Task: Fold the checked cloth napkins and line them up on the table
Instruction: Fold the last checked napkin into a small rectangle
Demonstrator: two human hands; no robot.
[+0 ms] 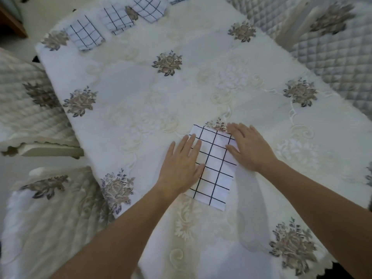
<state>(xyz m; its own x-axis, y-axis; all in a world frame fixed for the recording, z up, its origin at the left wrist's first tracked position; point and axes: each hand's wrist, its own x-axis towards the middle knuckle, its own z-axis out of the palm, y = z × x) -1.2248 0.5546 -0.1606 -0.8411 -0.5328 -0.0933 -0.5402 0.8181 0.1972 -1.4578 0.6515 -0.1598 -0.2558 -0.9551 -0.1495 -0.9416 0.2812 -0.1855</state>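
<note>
A checked napkin (213, 168), white with a thin black grid and folded into a long rectangle, is being pressed flat on the near half of the table, slightly right of centre. It is being held down from both sides. The left hand (181, 164) is being laid palm-down over the napkin's left edge, its fingers (194, 146) straight and a little apart, the fingertips on the cloth and the heel of the hand on the tablecloth (141, 93). The right hand (249, 148) is being rested palm-down on the napkin's far right corner, its fingers straight and slightly fanned, the thumb lying across the grid. Nothing is being gripped or pinched by either hand. The near end of the napkin is being left uncovered, pointing toward the table's near edge.

Along the far left edge of the table, a row of folded napkins (116, 19) in the same check is being shown, three of them near one another but apart, with part of a fourth being cut off by the top of the frame. The table is being covered by the cream tablecloth, embroidered with grey-brown roses (167, 62); one rose is being partly overlapped at the napkin's far end. Chairs in quilted covers (332, 53) are being seen around the table, on the left and at the far right.
</note>
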